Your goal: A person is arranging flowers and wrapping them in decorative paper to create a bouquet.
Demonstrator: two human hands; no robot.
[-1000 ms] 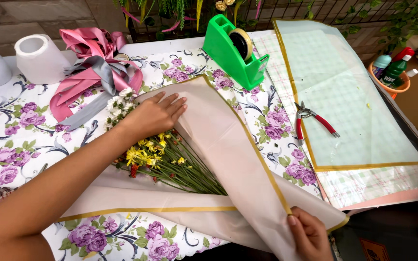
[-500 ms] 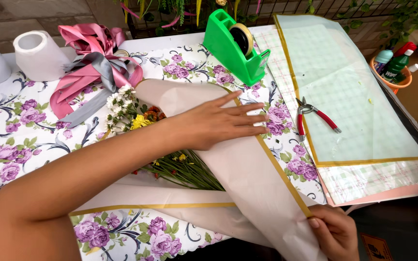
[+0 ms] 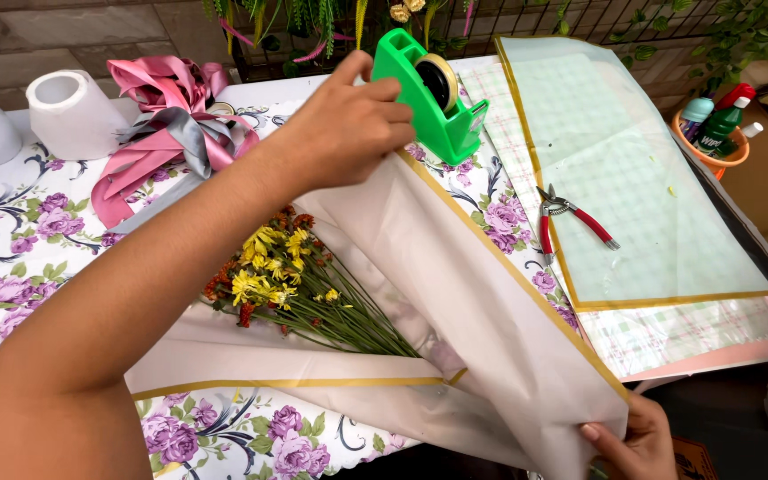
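The fingers (image 3: 382, 108) of the left hand (image 3: 348, 129) are curled loosely at the green tape dispenser (image 3: 430, 96), touching its near side at the twelve o'clock part of the desk, with nothing clamped between them that can be seen. The right hand (image 3: 635, 442), at five o'clock by the desk's front edge, pinches the lower corner of a beige wrapping sheet with a gold border (image 3: 482, 320); its fingers are narrow, closed on the paper. Under the lifted fold lies a bunch of small yellow and rust-red flowers (image 3: 270, 276), heads toward nine o'clock and green stems running toward five o'clock. A likely risk: with only one corner held, the raised fold could slip open and the stems could roll or spill out; the forearm crossing above the blooms could also press on them. The dispenser looks light, so a pull could drag it toward the fold. Red-handled snips (image 3: 571, 222) lie at three o'clock, just beside a stack of pale checked sheets (image 3: 633, 178), near enough to snag the paper. Pink and grey ribbon (image 3: 166, 124) and a white roll (image 3: 68, 111) crowd ten o'clock. The floral desk cloth (image 3: 11, 258) shows open room at eight o'clock; the front edge is close at six.
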